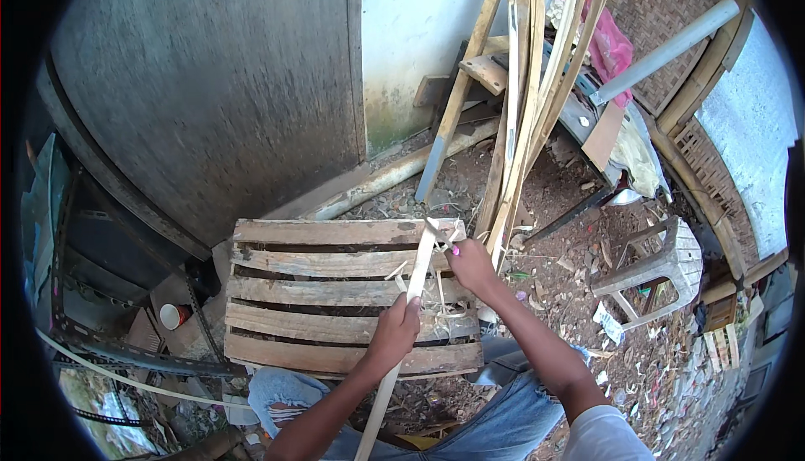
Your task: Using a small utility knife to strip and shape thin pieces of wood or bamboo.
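My left hand [396, 327] is closed round a long pale strip of wood or bamboo [422, 270], which slants from between my legs up over the slatted wooden bench [310, 291]. In my right hand [472, 265] is a knife [438, 233], its blade lying across the strip near the far end. A bit of pink shows at the knife's handle; my fingers hide the rest. Thin curled shavings [449, 314] lie on the bench's right end, below my right hand.
Several long wooden strips [537, 100] lean in a bundle beyond the bench, beside a cluttered table [579, 117]. A worn plastic stool [658, 272] stands at right on littered ground. A dark wooden panel [210, 83] rises behind the bench; a paper cup [173, 317] lies at left.
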`<action>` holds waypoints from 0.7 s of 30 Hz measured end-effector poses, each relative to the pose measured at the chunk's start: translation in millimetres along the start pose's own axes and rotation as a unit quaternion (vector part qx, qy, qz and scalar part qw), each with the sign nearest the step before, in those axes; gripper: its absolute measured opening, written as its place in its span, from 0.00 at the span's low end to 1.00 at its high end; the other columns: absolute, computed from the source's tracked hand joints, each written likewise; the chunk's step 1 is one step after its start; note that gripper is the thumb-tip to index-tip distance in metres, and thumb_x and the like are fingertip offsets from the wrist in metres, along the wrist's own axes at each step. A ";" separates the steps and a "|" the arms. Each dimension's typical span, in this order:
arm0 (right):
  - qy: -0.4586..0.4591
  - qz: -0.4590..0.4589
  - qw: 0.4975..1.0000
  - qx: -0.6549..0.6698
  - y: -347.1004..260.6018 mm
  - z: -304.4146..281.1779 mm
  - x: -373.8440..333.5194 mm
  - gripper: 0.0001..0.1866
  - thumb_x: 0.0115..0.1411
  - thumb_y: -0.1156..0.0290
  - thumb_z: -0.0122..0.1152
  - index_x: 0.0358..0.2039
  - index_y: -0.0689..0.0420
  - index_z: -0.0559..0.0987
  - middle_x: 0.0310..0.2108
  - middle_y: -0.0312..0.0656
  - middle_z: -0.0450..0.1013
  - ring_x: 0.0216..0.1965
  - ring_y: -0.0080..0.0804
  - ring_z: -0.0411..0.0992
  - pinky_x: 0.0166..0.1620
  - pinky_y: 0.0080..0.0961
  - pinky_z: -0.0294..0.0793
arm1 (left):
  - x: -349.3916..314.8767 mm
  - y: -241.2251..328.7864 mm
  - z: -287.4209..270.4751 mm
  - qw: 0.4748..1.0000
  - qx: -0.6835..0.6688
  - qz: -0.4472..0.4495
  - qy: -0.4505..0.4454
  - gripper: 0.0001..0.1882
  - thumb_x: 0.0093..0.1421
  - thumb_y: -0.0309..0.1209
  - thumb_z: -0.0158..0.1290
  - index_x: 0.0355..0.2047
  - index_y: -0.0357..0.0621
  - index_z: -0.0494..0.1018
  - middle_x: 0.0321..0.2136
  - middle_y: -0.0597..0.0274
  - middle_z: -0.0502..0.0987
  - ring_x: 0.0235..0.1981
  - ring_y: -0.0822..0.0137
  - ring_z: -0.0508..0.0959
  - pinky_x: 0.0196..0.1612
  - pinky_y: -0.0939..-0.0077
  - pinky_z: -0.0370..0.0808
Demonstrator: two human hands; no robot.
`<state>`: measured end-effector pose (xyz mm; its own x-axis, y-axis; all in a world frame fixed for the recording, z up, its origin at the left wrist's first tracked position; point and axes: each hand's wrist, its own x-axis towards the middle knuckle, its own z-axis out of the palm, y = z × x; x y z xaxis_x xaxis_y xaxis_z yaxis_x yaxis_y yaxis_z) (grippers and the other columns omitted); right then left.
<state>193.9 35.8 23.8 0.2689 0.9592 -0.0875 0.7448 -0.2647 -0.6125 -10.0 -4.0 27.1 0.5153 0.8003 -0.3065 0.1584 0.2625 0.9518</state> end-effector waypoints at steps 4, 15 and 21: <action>-0.009 -0.149 0.988 -0.033 -16.9 12.8 -31.0 0.15 0.50 0.66 0.53 0.17 0.68 0.76 0.18 0.62 0.69 0.24 0.57 0.72 0.31 0.46 0.72 | -10.9 19.8 -1.0 0.984 -0.138 -0.106 -0.032 0.14 0.67 0.41 0.36 0.30 0.46 0.60 0.12 0.73 0.55 0.10 0.81 0.53 0.11 0.85 0.49; 0.041 -0.028 0.997 -0.060 5.7 -0.5 0.5 0.15 0.50 0.65 0.52 0.19 0.65 0.78 0.19 0.61 0.71 0.26 0.57 0.73 0.37 0.46 0.73 | -9.3 11.8 2.8 0.982 -0.128 -0.134 -0.031 0.14 0.67 0.43 0.36 0.29 0.48 0.59 0.12 0.72 0.54 0.10 0.81 0.52 0.11 0.85 0.47; 0.059 0.052 0.994 -0.081 28.6 -11.7 15.6 0.17 0.55 0.63 0.49 0.25 0.65 0.78 0.25 0.59 0.73 0.30 0.55 0.74 0.37 0.46 0.73 | -11.0 20.9 -1.1 0.966 -0.212 -0.125 -0.084 0.17 0.67 0.46 0.34 0.30 0.48 0.60 0.11 0.73 0.52 0.08 0.82 0.50 0.10 0.86 0.46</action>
<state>226.6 42.1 14.1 0.4127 0.9098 -0.0448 0.7952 -0.3838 -0.4694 -13.3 -6.8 50.3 0.6403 0.5946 -0.4862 -0.0450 0.6609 0.7491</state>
